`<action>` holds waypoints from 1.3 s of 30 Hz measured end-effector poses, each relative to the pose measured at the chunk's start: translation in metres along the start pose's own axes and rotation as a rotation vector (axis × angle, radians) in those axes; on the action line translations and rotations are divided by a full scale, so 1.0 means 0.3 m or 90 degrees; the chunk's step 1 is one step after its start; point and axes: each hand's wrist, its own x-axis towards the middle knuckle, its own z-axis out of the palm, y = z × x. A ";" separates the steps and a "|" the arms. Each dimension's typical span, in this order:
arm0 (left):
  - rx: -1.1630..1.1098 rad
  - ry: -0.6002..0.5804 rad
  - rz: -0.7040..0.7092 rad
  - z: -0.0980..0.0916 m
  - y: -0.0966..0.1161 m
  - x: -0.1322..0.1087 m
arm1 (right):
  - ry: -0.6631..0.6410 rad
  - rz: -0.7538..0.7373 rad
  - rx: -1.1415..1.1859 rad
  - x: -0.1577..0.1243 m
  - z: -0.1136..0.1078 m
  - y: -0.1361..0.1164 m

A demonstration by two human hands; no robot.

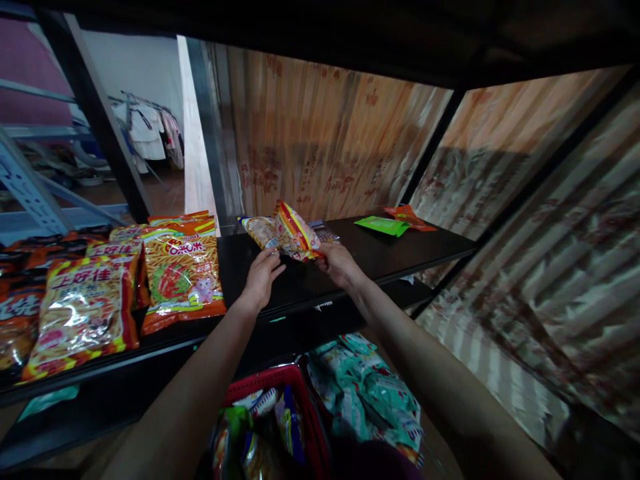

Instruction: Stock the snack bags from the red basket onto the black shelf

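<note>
My right hand (pixel 340 264) pinches the lower right corner of a shiny snack bag (pixel 296 233) with red and yellow edges, which is tilted above the black shelf (pixel 365 257). Just left of it, my left hand (pixel 262 275) has its thumb and fingers apart. Its fingertips are close to the lower edge of another snack bag (pixel 259 230) with a blue and yellow rim; whether they touch it I cannot tell. Partly hidden behind the tilted bag lies a dark checked packet (pixel 325 232).
Orange snack bags (pixel 183 273) and yellow-red ones (pixel 87 310) stand on the left of the shelf. Green (pixel 383 226) and orange (pixel 411 217) packets lie at the right. Below are a red basket (pixel 313 417) of snacks and a pile of teal packets (pixel 367 387). Dark posts frame the shelf.
</note>
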 end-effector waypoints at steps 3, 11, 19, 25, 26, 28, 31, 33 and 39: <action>-0.026 -0.013 -0.015 0.010 0.010 -0.011 | -0.043 0.080 0.058 -0.037 0.012 -0.009; 0.128 -0.013 -0.039 -0.049 0.000 -0.055 | -0.178 0.418 0.371 -0.112 -0.051 0.074; -0.014 -0.175 -0.029 -0.049 0.000 -0.124 | -0.233 0.425 0.303 -0.160 -0.054 0.126; 0.109 -0.092 -0.020 -0.103 0.016 -0.169 | -0.091 0.113 0.048 -0.228 -0.025 0.074; 0.147 -0.117 -0.030 -0.116 0.025 -0.178 | -0.093 0.067 0.046 -0.238 -0.020 0.060; 0.222 -0.183 -0.047 -0.137 0.050 -0.199 | -0.109 0.021 0.038 -0.255 -0.010 0.035; 0.284 -0.263 -0.038 -0.160 0.101 -0.237 | -0.114 0.034 0.037 -0.278 0.004 0.019; 0.279 -0.286 -0.027 -0.174 0.134 -0.264 | -0.092 0.049 0.085 -0.298 0.011 0.028; 0.151 -0.120 0.013 -0.231 0.131 -0.363 | 0.040 0.098 0.342 -0.403 0.036 0.140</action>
